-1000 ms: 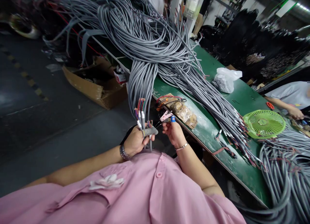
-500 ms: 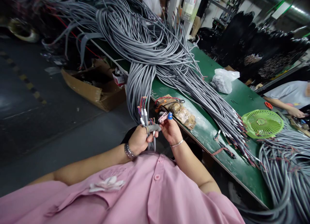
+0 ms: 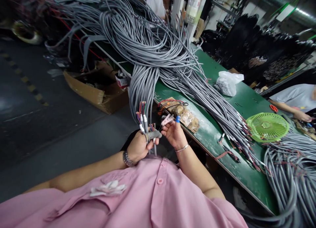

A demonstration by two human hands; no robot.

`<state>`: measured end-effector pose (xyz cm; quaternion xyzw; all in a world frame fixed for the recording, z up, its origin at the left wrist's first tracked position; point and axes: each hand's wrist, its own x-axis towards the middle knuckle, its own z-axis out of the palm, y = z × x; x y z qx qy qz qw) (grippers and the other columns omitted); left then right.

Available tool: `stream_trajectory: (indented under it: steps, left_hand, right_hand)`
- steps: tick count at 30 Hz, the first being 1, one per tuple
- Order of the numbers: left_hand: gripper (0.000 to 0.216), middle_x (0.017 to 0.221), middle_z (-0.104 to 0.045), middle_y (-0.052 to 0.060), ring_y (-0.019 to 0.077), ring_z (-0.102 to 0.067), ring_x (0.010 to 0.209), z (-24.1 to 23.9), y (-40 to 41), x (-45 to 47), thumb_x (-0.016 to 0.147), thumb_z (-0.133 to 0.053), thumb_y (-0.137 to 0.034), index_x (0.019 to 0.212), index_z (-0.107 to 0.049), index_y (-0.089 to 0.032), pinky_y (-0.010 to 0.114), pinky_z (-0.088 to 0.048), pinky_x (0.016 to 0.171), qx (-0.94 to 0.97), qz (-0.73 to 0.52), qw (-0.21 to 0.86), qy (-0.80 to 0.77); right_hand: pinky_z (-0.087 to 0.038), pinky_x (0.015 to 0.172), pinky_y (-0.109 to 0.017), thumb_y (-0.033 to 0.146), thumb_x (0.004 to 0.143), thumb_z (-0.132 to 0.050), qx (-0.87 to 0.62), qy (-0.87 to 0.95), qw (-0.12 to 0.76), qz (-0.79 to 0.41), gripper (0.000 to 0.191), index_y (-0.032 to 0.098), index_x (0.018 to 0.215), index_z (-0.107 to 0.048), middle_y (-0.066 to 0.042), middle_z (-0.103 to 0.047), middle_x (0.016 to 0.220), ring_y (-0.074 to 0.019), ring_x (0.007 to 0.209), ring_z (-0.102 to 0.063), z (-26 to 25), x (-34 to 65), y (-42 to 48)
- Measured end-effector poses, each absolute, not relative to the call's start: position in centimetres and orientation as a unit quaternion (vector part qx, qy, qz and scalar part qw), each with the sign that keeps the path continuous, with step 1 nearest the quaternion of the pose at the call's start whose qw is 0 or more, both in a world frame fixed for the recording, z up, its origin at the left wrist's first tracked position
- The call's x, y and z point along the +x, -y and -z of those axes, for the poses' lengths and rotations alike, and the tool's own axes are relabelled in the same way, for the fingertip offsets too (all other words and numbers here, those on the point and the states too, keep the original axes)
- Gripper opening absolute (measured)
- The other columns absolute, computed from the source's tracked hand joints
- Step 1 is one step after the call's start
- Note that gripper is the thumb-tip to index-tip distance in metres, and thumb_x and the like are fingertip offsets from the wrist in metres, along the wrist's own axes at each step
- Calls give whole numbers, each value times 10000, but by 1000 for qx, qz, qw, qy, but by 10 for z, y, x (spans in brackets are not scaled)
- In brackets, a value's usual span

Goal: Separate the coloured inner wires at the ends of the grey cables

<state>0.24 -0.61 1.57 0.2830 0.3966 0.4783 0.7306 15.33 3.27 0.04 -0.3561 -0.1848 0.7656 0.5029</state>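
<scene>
My left hand (image 3: pixel 138 145) is closed round a few grey cables (image 3: pixel 145 126), whose ends stand up with stripped, multicoloured wires (image 3: pixel 142 107) and white bands below them. A grey cover (image 3: pixel 153 135) sheathes its thumb, which points toward my right hand. My right hand (image 3: pixel 174 136) is closed on a small pink tool (image 3: pixel 167 119); its exact kind is too small to tell. A blue wrap (image 3: pixel 177 118) covers the tip of its raised thumb. Between the two hands there is a narrow gap, and the fingertips of the right are partly hidden.
Large loops of grey cable (image 3: pixel 138 47) lie across the green bench (image 3: pixel 209 63). On it also rest a taped cardboard piece (image 3: pixel 189 117), a plastic bag (image 3: pixel 228 83) and a green fan (image 3: pixel 268 126). An open carton (image 3: pixel 96 94) stands left on the floor. A co-worker's arm (image 3: pixel 287 106) reaches in at right.
My left hand has shifted slightly left and down with the cables. My right hand, with the pink tool, has moved a little to the right, widening the space between the hands.
</scene>
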Motion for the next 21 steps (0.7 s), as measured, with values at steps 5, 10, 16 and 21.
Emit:
stream_trajectory:
  steps: [5,10,16,21]
  left_hand:
    - [163,518,-619,16,15,-354,311,-17,8,2,740,-690,-266,693,-677,-111,174,-207,355,280,-502,720,-389]
    - [158,508,-608,10,18,-351,314,-18,0,6,733,-691,-262,700,-686,-108,182,-214,363,266,-515,716,-389]
    - [173,496,-601,11,24,-343,317,-12,-4,8,729,-687,-270,685,-681,-103,192,-218,364,269,-512,714,-395]
    - [192,480,-588,6,29,-347,315,-9,-5,10,703,-700,-258,601,-632,-110,196,-203,356,273,-508,709,-405]
  right_hand:
    - [-503,555,-193,516,816,-634,-367,204,525,-740,354,177,915,-653,-4,-637,777,-88,620,-549,-8,153,-31]
    - [-495,530,-182,527,802,-649,-367,244,545,-714,375,178,939,-659,-6,-631,802,-79,611,-529,-7,149,-30]
    - [-501,556,-195,551,790,-653,-357,216,525,-742,399,162,877,-665,-18,-651,824,-81,621,-537,-1,147,-37]
    - [-472,537,-171,465,786,-700,-360,157,562,-728,302,172,846,-655,4,-656,775,-71,596,-527,0,142,-41]
